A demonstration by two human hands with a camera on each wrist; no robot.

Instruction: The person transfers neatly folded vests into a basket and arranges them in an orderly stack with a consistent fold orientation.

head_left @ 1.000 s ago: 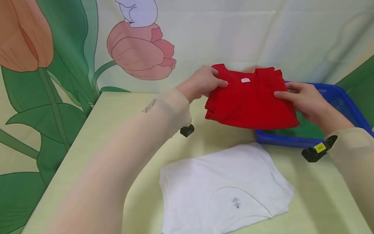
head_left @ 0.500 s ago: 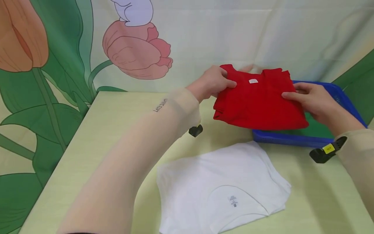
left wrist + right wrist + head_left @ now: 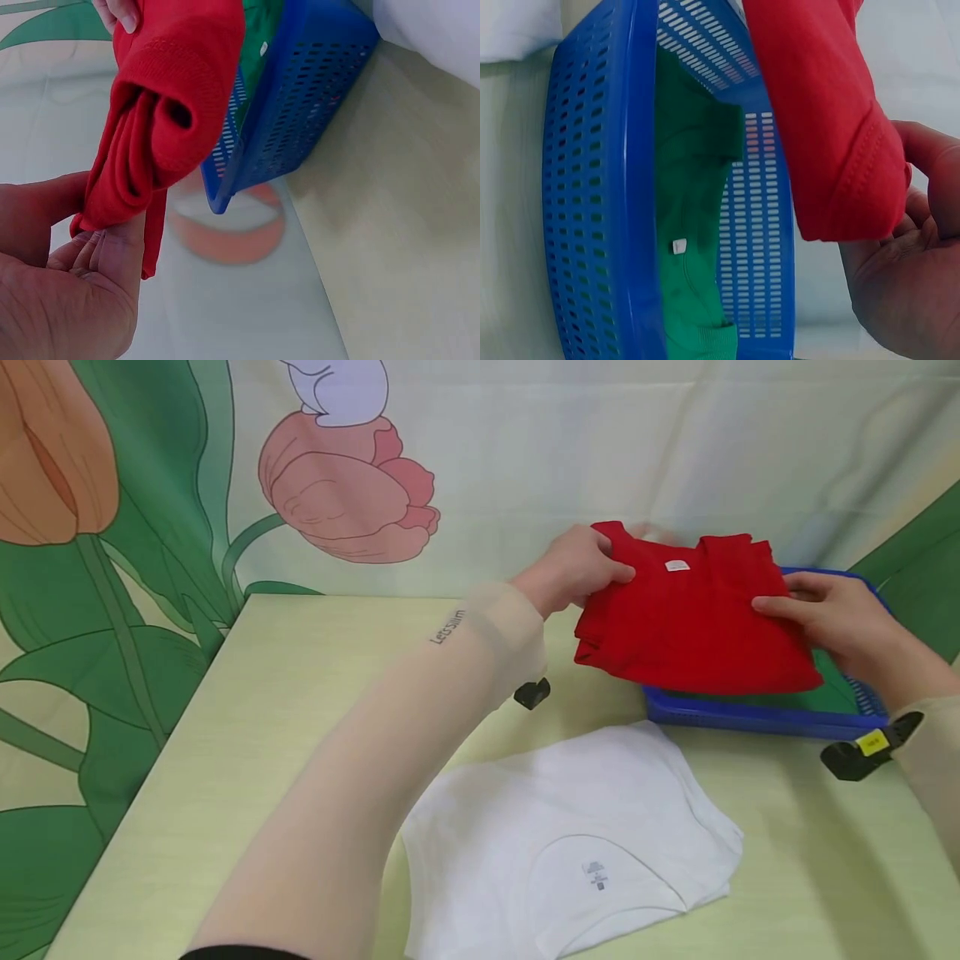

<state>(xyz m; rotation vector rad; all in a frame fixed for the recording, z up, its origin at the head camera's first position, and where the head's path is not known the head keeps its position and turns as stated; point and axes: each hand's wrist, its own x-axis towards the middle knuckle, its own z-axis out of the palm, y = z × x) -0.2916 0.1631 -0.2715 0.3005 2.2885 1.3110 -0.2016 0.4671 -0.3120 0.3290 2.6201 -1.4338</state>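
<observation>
A folded red shirt (image 3: 697, 618) with a small white neck label is held up between both hands, over the blue basket (image 3: 765, 720) at the back right. My left hand (image 3: 581, 567) pinches its left side, thumb on top and fingers beneath. On the opposite side my right hand (image 3: 840, 610) grips the shirt the same way. The left wrist view shows the stacked layers of the red shirt (image 3: 176, 97) at its folded edge. Inside the basket lies a folded green garment (image 3: 690, 225) with a white label, partly hidden in the head view by the red shirt.
A white shirt (image 3: 570, 835), folded with its printed neck facing up, lies on the pale green table (image 3: 315, 693) in front of the basket. Behind the table hangs a cloth backdrop (image 3: 525, 460) printed with tulips. Black wrist cameras (image 3: 858, 760) sit below the sleeves.
Both hands have carried the red shirt to the right, further over the blue basket. The grip is unchanged, and the white shirt stays on the table.
</observation>
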